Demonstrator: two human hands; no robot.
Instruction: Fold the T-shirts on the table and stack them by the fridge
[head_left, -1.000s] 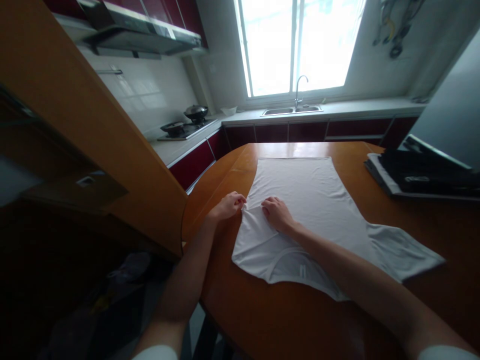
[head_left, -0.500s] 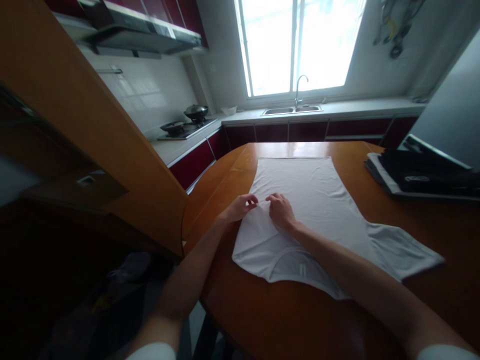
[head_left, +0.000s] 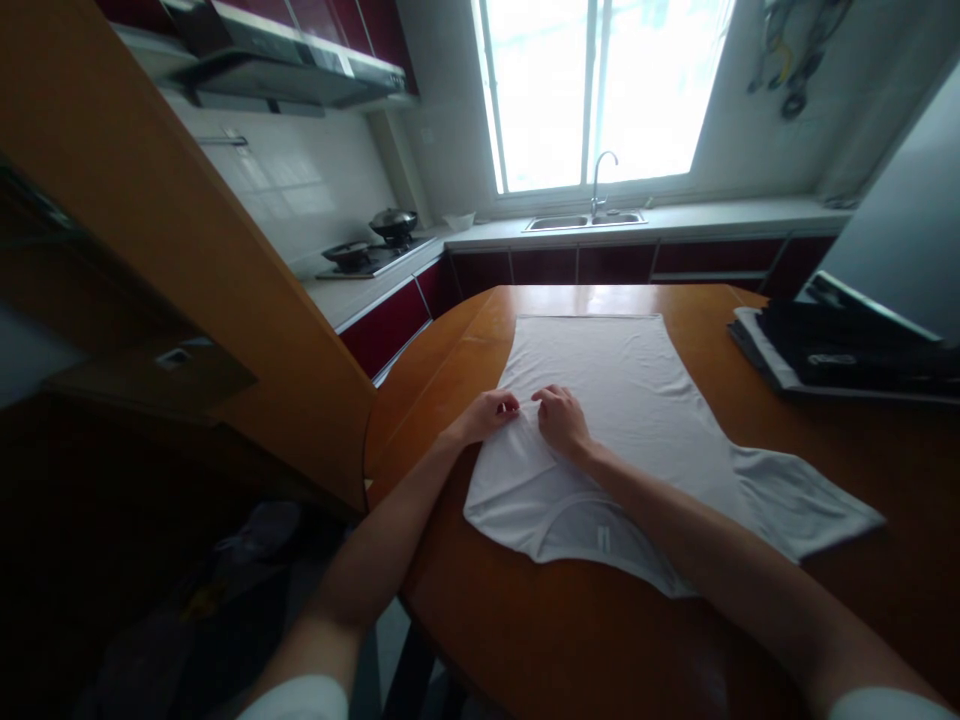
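Observation:
A white T-shirt (head_left: 622, 390) lies spread on the wooden table (head_left: 442, 350), its neckline toward me and its hem at the far side. One sleeve sticks out flat to the right; on the left no sleeve juts out, and the fabric there lies folded over the body. My left hand (head_left: 491, 412) pinches the cloth at the shirt's left edge, thumb and fingers together. Close beside it, my right hand (head_left: 561, 418) rests on the shirt with curled fingers closed on the same folded cloth. Its forearm crosses over the neckline and hides part of it.
A stack of dark folded clothes (head_left: 847, 345) sits at the table's right side. Left of the table stands a wooden panel (head_left: 247, 330). Beyond are a stove with pans (head_left: 394, 222), a counter with a sink (head_left: 555, 223) and a window.
My left hand has shifted slightly to the right, toward my right hand, with the cloth in its fingers. My right hand stays nearly in place.

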